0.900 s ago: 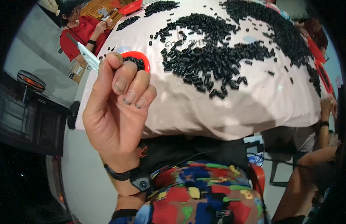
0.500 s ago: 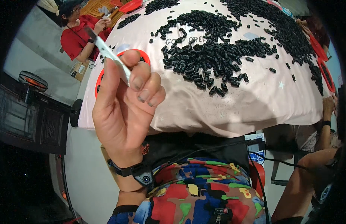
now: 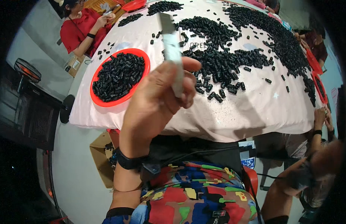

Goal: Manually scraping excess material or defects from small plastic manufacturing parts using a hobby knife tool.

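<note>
My left hand (image 3: 148, 99) is raised over the near left of the table, with its fingers closed around a flat blade with a white-wrapped handle (image 3: 173, 48). The blade's dark grey, square-ended tip points up and away from me, slightly blurred. Just left of this hand stands a red round basin (image 3: 147, 71) heaped with small black cylindrical plastic pieces (image 3: 119, 76). Beyond the hand a loose pile of the same black pieces (image 3: 217, 65) lies on the pale pink tablecloth (image 3: 232, 119). At the far right edge my right hand (image 3: 326, 160) is smeared by motion, its fingers unreadable.
A person in red (image 3: 81, 31) works at the far left; another person's hands (image 3: 322, 116) are at the right table edge. More black pieces (image 3: 277, 37) spread along the far right. A cardboard box (image 3: 102, 160) stands below the table's left front, and a fan (image 3: 27, 71) farther left.
My left hand has moved right and turned so its back shows, bringing the blade along and uncovering the red basin. My right hand has come up into view at the right edge.
</note>
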Demonstrator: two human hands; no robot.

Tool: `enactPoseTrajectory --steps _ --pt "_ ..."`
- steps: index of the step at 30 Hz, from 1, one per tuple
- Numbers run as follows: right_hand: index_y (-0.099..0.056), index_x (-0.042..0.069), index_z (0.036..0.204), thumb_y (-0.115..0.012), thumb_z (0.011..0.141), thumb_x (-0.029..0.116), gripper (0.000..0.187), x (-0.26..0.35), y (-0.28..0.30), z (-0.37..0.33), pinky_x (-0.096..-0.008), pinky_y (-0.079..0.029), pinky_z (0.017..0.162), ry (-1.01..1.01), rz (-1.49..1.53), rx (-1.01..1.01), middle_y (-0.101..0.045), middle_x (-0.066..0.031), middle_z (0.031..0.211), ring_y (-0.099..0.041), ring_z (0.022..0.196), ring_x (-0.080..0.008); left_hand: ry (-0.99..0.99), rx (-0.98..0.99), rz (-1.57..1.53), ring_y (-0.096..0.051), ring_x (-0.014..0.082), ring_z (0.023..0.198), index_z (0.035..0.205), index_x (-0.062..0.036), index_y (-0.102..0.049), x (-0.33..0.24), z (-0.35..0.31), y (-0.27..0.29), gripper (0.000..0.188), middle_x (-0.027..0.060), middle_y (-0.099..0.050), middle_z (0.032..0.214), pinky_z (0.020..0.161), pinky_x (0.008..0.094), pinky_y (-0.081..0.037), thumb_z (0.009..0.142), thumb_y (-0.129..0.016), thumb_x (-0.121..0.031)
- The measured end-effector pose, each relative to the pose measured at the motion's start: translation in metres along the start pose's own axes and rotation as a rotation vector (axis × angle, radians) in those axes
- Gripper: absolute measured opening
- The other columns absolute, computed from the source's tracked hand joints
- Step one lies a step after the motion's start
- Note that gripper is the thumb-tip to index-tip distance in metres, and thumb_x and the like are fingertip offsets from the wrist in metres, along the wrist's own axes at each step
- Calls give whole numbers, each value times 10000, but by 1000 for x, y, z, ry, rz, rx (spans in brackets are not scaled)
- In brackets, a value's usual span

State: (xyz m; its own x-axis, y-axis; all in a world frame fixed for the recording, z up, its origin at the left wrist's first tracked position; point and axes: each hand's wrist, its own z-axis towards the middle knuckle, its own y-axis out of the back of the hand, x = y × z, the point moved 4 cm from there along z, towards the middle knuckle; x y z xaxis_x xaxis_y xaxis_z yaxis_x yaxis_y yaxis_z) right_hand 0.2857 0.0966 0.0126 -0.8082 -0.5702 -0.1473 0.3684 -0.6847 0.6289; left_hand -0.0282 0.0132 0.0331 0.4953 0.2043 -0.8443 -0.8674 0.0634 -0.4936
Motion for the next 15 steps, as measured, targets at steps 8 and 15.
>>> enactPoseTrajectory --steps 8,15 --pt "-620 -28 1069 -524 942 191 271 112 -20 89 -278 -481 707 -383 1321 356 -634 -56 804 -616 793 -132 292 232 -1 -533 84 728 1112 2 -544 48 14 -9 331 18 -572 840 662 222 -434 973 -489 -293" --pt "-618 -8 916 -490 974 241 286 129 -41 89 -208 -474 561 -531 1544 367 -620 -40 755 -585 632 -77 184 248 163 -513 44 779 1036 -45 -575 60 22 -9 259 -20 -565 871 713 196 -423 976 -494 -283"
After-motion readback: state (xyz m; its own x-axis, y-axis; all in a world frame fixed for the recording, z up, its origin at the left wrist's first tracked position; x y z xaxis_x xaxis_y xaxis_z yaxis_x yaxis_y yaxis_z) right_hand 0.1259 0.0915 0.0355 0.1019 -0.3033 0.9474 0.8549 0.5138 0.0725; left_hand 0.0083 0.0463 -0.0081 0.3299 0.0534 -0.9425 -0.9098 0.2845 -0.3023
